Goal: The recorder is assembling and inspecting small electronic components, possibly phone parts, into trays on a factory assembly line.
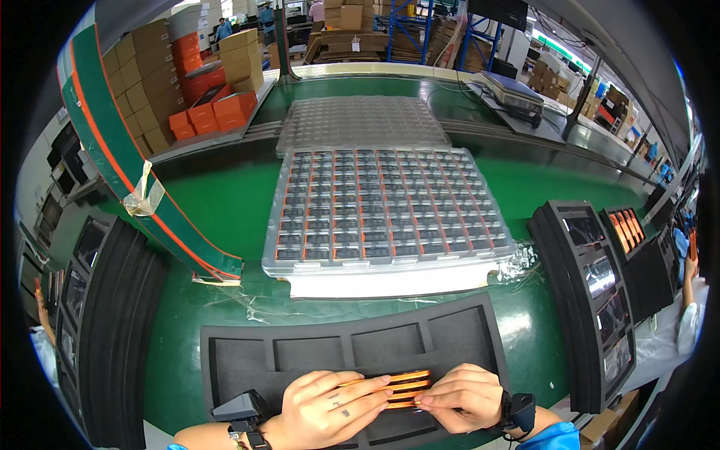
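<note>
A small group of slim dark pieces with bright orange edges (409, 390) is held between my hands over a black foam tray (346, 351). From the left, my left hand (328, 407) grips the pieces, its fingers laid along them. My right hand (463, 399) pinches their right end between thumb and fingertips. The foam tray has shallow rectangular pockets, and my hands cover part of its near side. Just beyond it, a clear plastic tray (386, 206) carries rows of small dark pieces with orange edges, on top of a white block (390, 284).
Another clear tray (360, 120) lies behind. Black foam stacks stand at left (112, 330) and right (581, 300). A green post (112, 135) rises at left. A scale (514, 94) sits back right; orange boxes (202, 112) are back left. Other people's arms show at both sides.
</note>
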Demonstrator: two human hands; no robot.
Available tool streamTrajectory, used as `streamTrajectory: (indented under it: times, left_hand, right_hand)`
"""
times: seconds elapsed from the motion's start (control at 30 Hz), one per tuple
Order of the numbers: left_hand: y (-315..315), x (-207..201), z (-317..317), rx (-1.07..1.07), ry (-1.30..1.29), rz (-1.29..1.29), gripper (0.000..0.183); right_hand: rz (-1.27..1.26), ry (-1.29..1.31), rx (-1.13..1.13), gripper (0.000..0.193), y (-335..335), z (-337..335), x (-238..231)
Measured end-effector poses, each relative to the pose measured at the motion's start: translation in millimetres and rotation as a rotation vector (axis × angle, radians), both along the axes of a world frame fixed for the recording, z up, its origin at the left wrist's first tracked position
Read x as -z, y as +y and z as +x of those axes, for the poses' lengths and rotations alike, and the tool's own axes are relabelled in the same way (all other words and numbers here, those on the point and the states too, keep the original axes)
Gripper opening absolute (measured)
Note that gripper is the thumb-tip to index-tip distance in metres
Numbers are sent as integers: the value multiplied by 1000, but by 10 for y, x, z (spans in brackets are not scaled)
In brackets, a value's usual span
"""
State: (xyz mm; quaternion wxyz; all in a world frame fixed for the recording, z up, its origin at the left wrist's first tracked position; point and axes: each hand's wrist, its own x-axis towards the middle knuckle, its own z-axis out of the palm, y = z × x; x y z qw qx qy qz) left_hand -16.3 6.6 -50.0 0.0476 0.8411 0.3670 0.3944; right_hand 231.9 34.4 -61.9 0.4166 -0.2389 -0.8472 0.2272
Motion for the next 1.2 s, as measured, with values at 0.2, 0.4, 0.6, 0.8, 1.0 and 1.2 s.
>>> streamTrajectory:
  times: [0.2, 0.4, 0.6, 0.8, 1.0, 1.2]
  left_hand:
    - [0, -9, 3, -9, 7, -12, 22]
    - [24, -25, 19, -11, 6, -23, 22]
    - [-25, -232, 88, -22, 97, -149, 33]
    - [-7, -126, 86, -121, 464, -305, 66]
    - [74, -140, 92, -376, 422, -572, 62]
    - [117, -82, -32, -266, -812, -1116, 53]
  right_hand:
    - [101, -80, -29, 21, 44, 30, 11]
    - [140, -197, 22, 15, -7, 130, 33]
    - [174, -162, -7, 12, -16, 114, 38]
    - [141, -118, -59, 13, -17, 143, 31]
    - [-246, -110, 82, 37, 25, 180, -28]
    - [-1153, 221, -220, 65, 44, 107, 91]
